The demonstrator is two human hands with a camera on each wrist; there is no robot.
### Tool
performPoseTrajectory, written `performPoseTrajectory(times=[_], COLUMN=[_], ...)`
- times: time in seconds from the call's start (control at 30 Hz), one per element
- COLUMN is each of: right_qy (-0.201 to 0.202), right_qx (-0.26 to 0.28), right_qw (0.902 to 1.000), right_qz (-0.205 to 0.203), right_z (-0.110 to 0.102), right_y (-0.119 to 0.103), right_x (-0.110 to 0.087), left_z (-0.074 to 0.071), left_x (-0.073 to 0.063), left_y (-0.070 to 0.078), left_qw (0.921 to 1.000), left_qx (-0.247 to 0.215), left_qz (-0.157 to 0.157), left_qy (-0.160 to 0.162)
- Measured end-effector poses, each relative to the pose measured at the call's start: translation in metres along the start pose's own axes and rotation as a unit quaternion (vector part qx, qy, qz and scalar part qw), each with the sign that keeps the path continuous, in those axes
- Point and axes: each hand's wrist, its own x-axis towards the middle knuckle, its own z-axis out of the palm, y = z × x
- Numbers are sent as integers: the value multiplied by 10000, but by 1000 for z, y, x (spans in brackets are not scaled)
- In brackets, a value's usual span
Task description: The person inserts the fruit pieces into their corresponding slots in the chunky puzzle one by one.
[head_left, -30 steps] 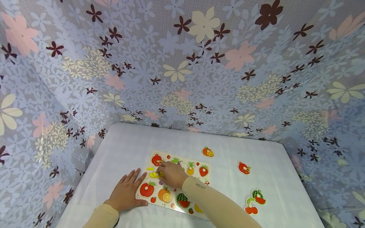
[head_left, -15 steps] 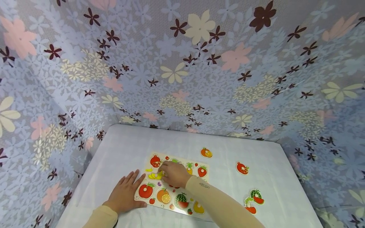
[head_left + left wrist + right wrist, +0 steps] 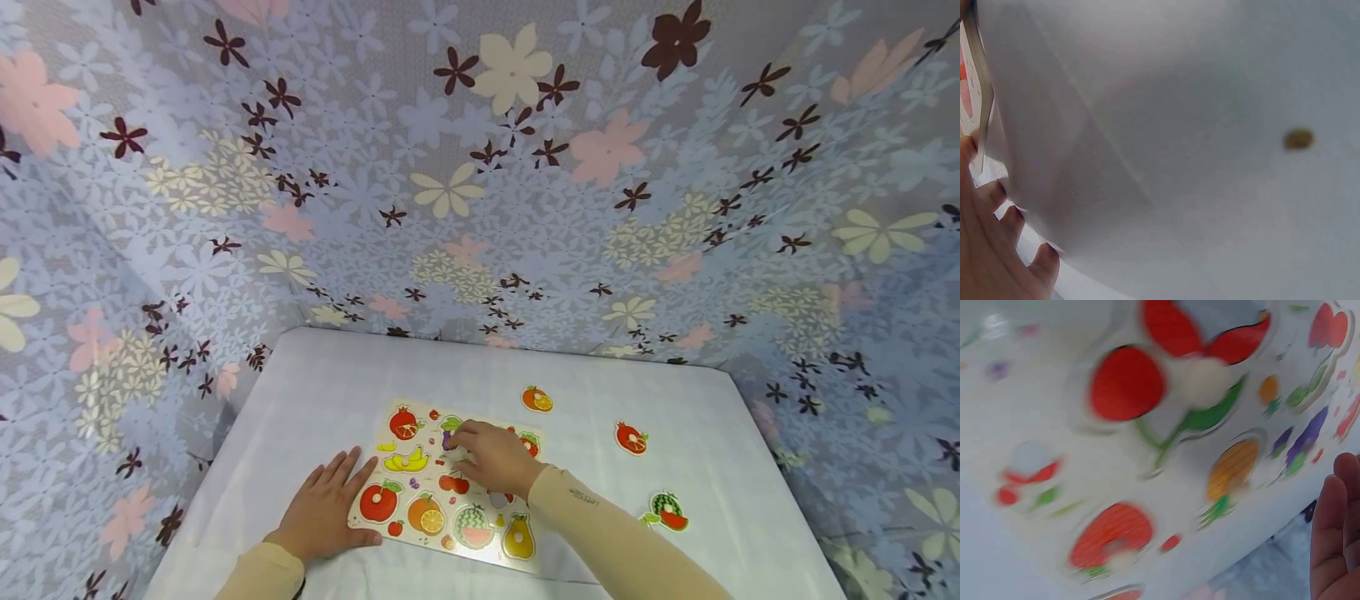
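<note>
A pale fruit puzzle board (image 3: 442, 546) lies on the table. My left hand (image 3: 322, 508) rests spread at its left edge, the thumb along the near corner; in the left wrist view its fingers show at the lower left. Over the board's middle, my right hand (image 3: 495, 457) hovers beside the grapes (image 3: 450, 433), thumb and forefinger apart. Nothing shows between those fingers (image 3: 1330, 531) in the right wrist view. The banana piece (image 3: 406, 461) sits flat in the board, above the red apple (image 3: 378, 502). Cherries (image 3: 1127, 384) with a pale knob look blurred in the right wrist view.
Loose on the white table (image 3: 600, 492) lie an orange piece (image 3: 537, 399), a pomegranate piece (image 3: 631, 438) and a watermelon piece (image 3: 670, 511). Green leaves (image 3: 649, 520) of the cherry piece peek past the right sleeve. Flowered cloth (image 3: 465, 167) hangs around the table.
My right hand has let go of the banana piece and moved right toward the grapes. The bananas are now in full view. My left hand stays at the board's edge.
</note>
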Motion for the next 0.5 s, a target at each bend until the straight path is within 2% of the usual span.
performPoseTrajectory(times=[0.5], right_qy=[379], right_qx=[76], right_qw=[9969], right_qz=[685], right_z=[-8], right_y=[48], right_x=[-48], left_z=[-4], left_x=[-1], left_y=[4], left_qw=[9999], left_qx=[-119], left_qz=[-46], left_qy=[7])
